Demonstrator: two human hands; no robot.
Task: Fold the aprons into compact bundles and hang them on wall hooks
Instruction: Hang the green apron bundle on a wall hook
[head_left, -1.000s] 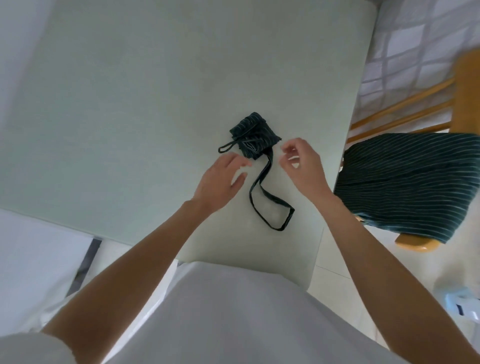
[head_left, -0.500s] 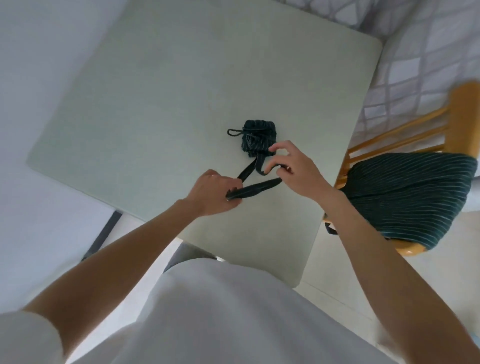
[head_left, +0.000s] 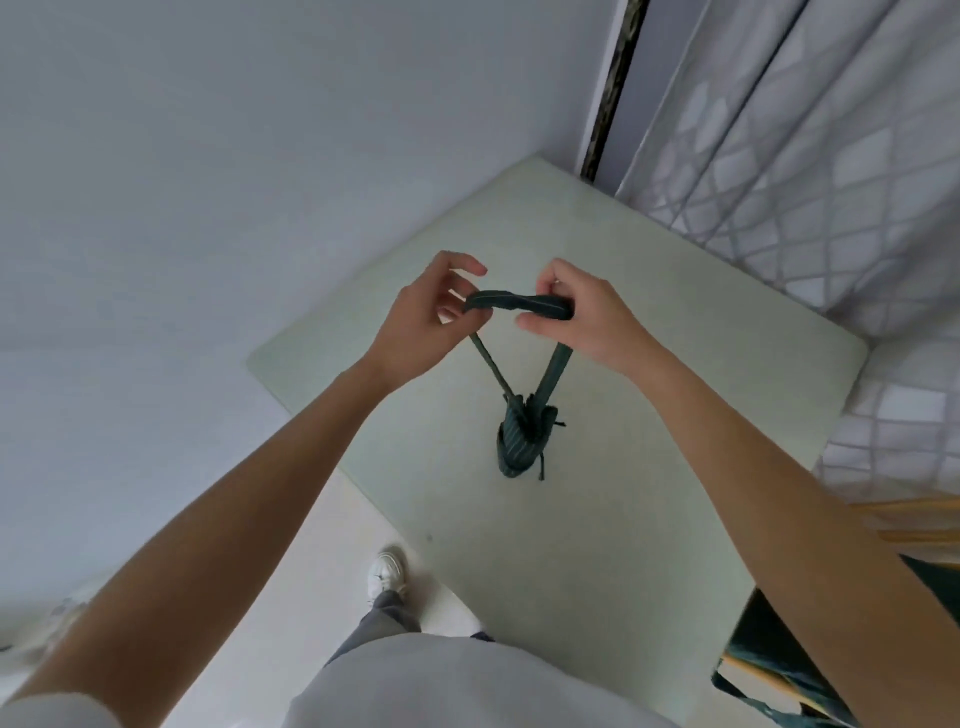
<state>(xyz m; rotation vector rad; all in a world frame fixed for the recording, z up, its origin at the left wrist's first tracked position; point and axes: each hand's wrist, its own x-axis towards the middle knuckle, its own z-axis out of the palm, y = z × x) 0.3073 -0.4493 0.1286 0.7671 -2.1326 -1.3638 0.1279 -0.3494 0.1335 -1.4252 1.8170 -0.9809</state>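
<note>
Both hands are raised above the table (head_left: 649, 322), a short way apart. The left hand (head_left: 421, 317) pinches one end of the strap (head_left: 519, 301) between thumb and fingers. The right hand (head_left: 582, 312) is closed around the other end. The strap's top section runs nearly level between the two hands and looks taut.

From each hand, one strap leg descends. The two legs converge in a V and meet at the top of the bundle (head_left: 522, 441). The bundle is dark green with thin light stripes, rolled compact. It hangs from the strap below and between the hands. Whether its lower end touches the table cannot be told. A short cord end hangs from its right side.

A second apron (head_left: 769, 649) of the same striped cloth lies at the lower right, behind the right forearm. A plain wall (head_left: 208, 156) stands left of the table. A patterned curtain (head_left: 831, 182) hangs at upper right. One shoe (head_left: 387, 571) shows on the floor near the table's left edge.
</note>
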